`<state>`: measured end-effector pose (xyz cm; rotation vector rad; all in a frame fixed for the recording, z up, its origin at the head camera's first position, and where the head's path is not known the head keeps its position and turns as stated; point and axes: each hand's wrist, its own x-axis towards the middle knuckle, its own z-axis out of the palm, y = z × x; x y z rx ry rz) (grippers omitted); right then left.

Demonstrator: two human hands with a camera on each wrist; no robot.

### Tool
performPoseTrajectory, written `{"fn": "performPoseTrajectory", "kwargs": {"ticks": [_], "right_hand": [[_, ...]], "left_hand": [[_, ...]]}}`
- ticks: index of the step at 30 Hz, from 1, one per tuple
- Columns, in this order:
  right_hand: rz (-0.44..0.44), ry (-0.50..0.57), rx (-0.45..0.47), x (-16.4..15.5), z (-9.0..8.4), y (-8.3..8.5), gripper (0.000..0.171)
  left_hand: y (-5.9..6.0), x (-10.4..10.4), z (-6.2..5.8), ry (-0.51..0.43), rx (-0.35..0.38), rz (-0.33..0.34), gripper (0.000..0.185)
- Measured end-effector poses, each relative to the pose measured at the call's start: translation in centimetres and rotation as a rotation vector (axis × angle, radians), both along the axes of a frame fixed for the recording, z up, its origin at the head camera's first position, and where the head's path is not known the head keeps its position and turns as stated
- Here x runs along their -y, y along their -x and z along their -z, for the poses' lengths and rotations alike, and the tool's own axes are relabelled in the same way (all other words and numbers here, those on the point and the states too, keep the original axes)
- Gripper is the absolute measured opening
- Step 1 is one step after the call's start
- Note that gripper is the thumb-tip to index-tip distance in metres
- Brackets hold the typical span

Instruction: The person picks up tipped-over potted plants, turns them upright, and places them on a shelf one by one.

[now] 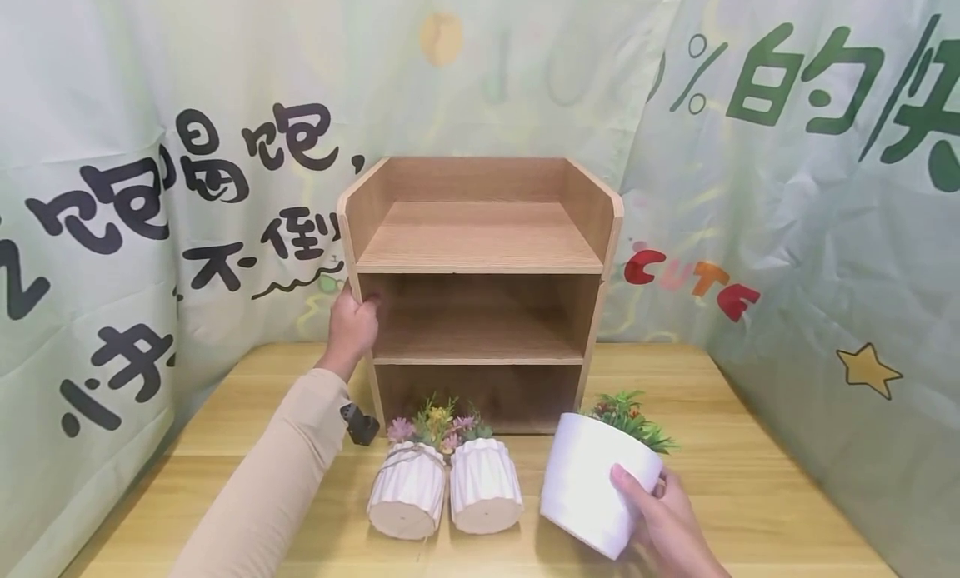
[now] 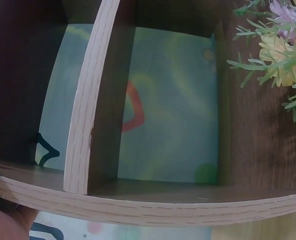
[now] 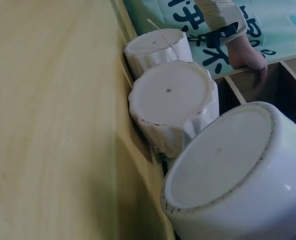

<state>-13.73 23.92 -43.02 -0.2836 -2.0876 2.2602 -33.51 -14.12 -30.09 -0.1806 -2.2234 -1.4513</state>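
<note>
A wooden shelf unit (image 1: 480,261) with three open levels stands at the back of the table. My left hand (image 1: 354,321) grips the front edge of its left side panel (image 2: 87,210) at the middle level. My right hand (image 1: 660,511) holds a smooth white pot (image 1: 585,482) with a green plant, tilted, its rim toward the shelf, at the front right of the table. The pot's base (image 3: 223,155) faces the right wrist camera. Two ribbed white pots (image 1: 408,488) (image 1: 485,482) with small flowers lie tipped side by side before the shelf's bottom opening.
The wooden table (image 1: 750,478) is closed in at the back and both sides by a green printed cloth backdrop (image 1: 787,228). The shelf's levels hold nothing that I can see. Bare tabletop lies to the left and right of the shelf.
</note>
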Motion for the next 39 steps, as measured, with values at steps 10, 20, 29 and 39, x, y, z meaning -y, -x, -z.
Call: {"fn": "performPoseTrajectory", "kwargs": {"ticks": [10, 20, 29, 39], "right_hand": [[0.069, -0.135, -0.003, 0.6, -3.3, -1.1, 0.082], [0.087, -0.21, -0.063, 0.0, -4.4, -1.2, 0.083], [0.099, -0.224, -0.15, -0.1, -5.6, -1.1, 0.086], [0.155, -0.349, -0.238, -0.1, -6.8, -1.2, 0.088]], "left_hand": [[-0.2, -0.1, -0.2, -0.009, -0.024, 0.014, 0.044], [-0.2, 0.0, 0.0, 0.004, -0.039, -0.004, 0.043], [-0.4, 0.1, -0.1, 0.012, -0.044, -0.011, 0.043], [-0.2, -0.1, 0.1, -0.011, -0.037, -0.016, 0.043]]}}
